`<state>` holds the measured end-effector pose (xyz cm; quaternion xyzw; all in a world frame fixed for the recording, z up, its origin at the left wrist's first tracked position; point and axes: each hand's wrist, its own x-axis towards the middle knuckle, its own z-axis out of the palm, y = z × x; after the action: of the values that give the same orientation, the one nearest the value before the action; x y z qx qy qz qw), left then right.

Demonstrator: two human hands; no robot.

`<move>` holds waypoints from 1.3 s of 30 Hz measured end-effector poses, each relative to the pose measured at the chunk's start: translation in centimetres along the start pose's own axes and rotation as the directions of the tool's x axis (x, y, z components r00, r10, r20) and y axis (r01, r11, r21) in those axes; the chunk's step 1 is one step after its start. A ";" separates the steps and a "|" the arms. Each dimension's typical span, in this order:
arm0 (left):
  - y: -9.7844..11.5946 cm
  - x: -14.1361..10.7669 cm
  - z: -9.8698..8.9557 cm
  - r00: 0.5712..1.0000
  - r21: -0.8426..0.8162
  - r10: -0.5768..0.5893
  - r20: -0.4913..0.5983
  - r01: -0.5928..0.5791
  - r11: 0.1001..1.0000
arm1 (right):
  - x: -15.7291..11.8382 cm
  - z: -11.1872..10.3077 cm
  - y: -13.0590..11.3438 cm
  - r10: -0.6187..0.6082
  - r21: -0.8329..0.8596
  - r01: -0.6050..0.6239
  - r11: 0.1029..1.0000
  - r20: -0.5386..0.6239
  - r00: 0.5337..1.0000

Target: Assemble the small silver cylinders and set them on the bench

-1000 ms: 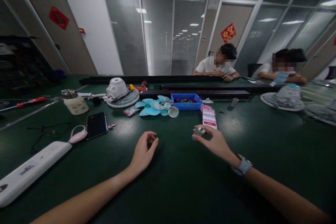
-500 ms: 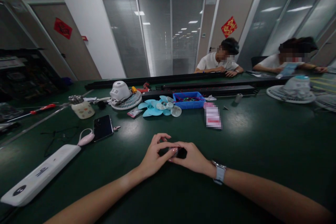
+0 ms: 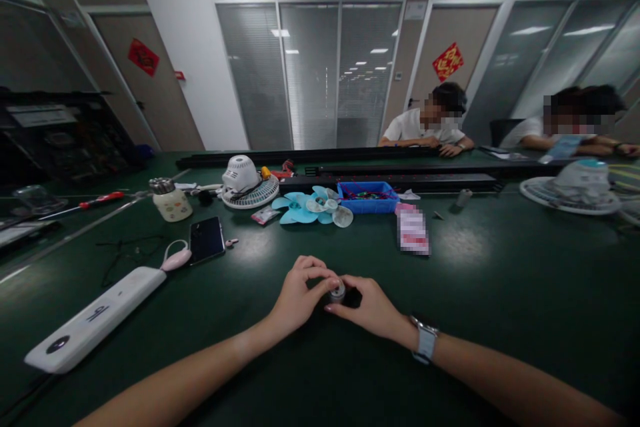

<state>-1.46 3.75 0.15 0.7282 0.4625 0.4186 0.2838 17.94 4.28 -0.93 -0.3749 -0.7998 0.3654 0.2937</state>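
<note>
A small silver metal cylinder (image 3: 338, 293) with a dark spot on its top is at the table's near middle, between my two hands. My left hand (image 3: 303, 293) pinches it from the left, thumb and index fingertip at its top rim. From the other side, the thumb and index finger of my right hand (image 3: 374, 307) curve round it, with a dark gap inside the curl. The right fingertips touch or nearly touch its side. Part of the cylinder is hidden behind my fingers.
On the green table (image 3: 280, 380) lie a white power strip (image 3: 100, 320), a phone (image 3: 207, 240), a patterned bottle (image 3: 171, 203), blue fan blades (image 3: 300, 207), a fan housing (image 3: 243, 177), a blue bin (image 3: 367, 197) and another cylinder (image 3: 464, 198). Two people sit across.
My left thumb and fingers have shifted up onto the cylinder's top, so more of it shows. My right hand keeps its curled shape. The whole view has swung slightly left.
</note>
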 end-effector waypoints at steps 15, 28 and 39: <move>-3.7 -1.6 -0.4 0.972 0.451 -0.227 -0.062 0.230 0.862 | 0.0 -0.1 -0.3 0.006 0.031 -0.006 1.000 0.003 1.000; -4.0 -0.7 -0.4 0.981 0.243 -0.163 -0.104 0.184 0.953 | -3.0 -16.3 10.4 0.040 -0.216 -0.313 0.925 -0.764 0.644; -3.9 -0.7 -0.4 0.976 0.206 -0.170 -0.133 0.195 0.959 | -8.0 -24.1 19.7 0.264 -0.103 -0.662 0.743 -0.863 0.431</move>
<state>-3.66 4.73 -2.96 0.6841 0.5863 0.3781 0.2128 47.78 15.47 -4.82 -0.7626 -0.4944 0.0364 0.4155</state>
